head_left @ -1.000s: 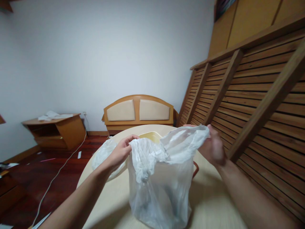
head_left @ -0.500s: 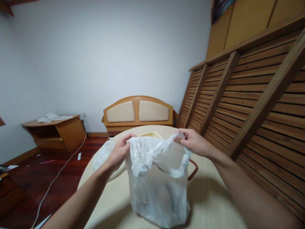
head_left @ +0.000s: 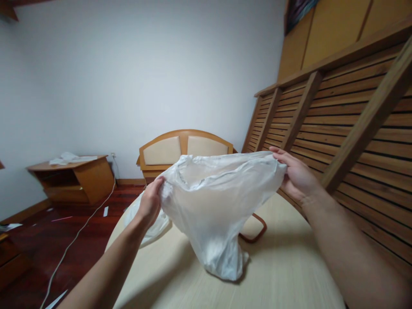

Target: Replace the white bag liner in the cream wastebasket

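A white translucent plastic bag is stretched wide at its mouth between my two hands. My left hand is closed on its left edge, and my right hand grips the opposite edge, farther out and higher. The bag narrows downward to a crumpled bottom close to the tabletop; whether anything lies inside I cannot make out. Behind it, a reddish-brown curved handle or frame shows in part on the table. Another white plastic bag lies by my left hand.
The pale round table is in front of me. Beyond stand a headboard and a low wooden cabinet with white sheets on top. Slatted wooden panels lean along the right. A white cable runs across the dark red floor.
My hands have moved apart and up, the right one most, pulling the bag's mouth wide. Its lower part has drawn in and narrowed. The yellow rim behind it is now hidden.
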`<act>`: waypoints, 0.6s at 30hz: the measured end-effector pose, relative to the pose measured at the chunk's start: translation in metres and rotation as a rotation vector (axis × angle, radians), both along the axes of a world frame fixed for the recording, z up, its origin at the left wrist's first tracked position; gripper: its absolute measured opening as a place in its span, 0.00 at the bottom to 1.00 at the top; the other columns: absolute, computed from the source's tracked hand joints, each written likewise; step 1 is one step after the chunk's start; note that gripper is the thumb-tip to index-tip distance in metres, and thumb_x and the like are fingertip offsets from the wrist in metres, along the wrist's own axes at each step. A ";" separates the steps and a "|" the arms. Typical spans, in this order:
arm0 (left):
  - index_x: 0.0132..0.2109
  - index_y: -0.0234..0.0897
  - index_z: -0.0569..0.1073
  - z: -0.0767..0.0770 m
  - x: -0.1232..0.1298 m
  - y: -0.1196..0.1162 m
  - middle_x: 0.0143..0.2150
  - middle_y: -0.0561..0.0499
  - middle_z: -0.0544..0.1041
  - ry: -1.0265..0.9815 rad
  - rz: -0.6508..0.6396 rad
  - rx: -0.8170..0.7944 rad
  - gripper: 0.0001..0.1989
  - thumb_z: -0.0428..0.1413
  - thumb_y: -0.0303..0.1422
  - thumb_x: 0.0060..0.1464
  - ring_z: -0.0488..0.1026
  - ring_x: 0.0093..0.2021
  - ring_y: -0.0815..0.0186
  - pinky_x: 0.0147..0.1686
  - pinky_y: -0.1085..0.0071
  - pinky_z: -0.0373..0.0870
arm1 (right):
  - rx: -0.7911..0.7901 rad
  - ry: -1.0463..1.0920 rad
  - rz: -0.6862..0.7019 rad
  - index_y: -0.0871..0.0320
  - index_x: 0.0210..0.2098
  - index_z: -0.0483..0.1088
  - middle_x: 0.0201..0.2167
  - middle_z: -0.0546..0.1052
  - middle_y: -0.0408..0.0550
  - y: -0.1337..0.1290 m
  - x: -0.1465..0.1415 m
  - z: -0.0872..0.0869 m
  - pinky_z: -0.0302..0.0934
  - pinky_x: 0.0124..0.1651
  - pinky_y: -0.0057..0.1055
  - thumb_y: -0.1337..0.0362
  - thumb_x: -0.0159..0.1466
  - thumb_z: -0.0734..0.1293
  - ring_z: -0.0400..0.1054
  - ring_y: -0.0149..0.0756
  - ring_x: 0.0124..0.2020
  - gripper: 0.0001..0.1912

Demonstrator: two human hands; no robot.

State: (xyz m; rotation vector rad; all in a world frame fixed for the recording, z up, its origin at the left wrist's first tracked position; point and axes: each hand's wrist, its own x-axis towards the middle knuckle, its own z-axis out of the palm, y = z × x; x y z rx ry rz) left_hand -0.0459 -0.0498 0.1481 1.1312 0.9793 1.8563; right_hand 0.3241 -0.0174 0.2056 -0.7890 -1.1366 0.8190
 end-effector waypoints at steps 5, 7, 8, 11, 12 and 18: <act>0.56 0.38 0.75 0.000 -0.002 -0.008 0.56 0.45 0.78 0.340 -0.132 0.153 0.25 0.62 0.41 0.52 0.72 0.55 0.54 0.51 0.67 0.69 | -0.045 -0.079 -0.136 0.51 0.44 0.72 0.38 0.78 0.44 0.012 -0.005 -0.025 0.69 0.35 0.32 0.58 0.58 0.70 0.74 0.37 0.35 0.14; 0.64 0.41 0.68 0.005 0.002 -0.013 0.59 0.44 0.76 0.428 -0.251 0.151 0.32 0.63 0.41 0.53 0.73 0.55 0.54 0.50 0.67 0.69 | 0.133 -0.321 -0.286 0.52 0.42 0.74 0.44 0.79 0.48 0.008 -0.011 -0.031 0.69 0.49 0.42 0.53 0.61 0.69 0.74 0.44 0.46 0.13; 0.66 0.41 0.65 0.007 0.004 -0.014 0.60 0.42 0.76 0.471 -0.304 0.133 0.35 0.63 0.42 0.54 0.74 0.53 0.55 0.47 0.68 0.70 | 0.241 -0.467 -0.332 0.52 0.40 0.75 0.46 0.79 0.50 0.004 -0.015 -0.034 0.64 0.57 0.46 0.52 0.62 0.68 0.72 0.47 0.51 0.13; 0.63 0.40 0.70 0.011 0.011 -0.015 0.57 0.40 0.77 0.609 -0.354 0.059 0.30 0.61 0.46 0.57 0.75 0.38 0.63 0.30 0.73 0.66 | 0.469 -0.906 -0.245 0.51 0.42 0.77 0.47 0.80 0.49 -0.015 -0.030 -0.044 0.55 0.65 0.52 0.50 0.64 0.69 0.66 0.51 0.59 0.13; 0.59 0.39 0.73 0.012 0.013 -0.014 0.55 0.41 0.78 0.653 -0.344 0.045 0.26 0.60 0.47 0.58 0.73 0.33 0.65 0.27 0.74 0.64 | 0.500 -1.028 -0.174 0.50 0.43 0.76 0.47 0.80 0.49 -0.021 -0.035 -0.049 0.55 0.65 0.52 0.50 0.62 0.71 0.66 0.51 0.60 0.14; 0.38 0.36 0.78 0.012 0.020 -0.009 0.37 0.48 0.80 0.643 -0.291 0.061 0.13 0.61 0.42 0.53 0.73 0.37 0.62 0.37 0.70 0.67 | 0.406 -1.353 -0.059 0.52 0.46 0.75 0.42 0.81 0.49 -0.021 -0.045 -0.078 0.63 0.54 0.46 0.61 0.64 0.71 0.75 0.47 0.47 0.10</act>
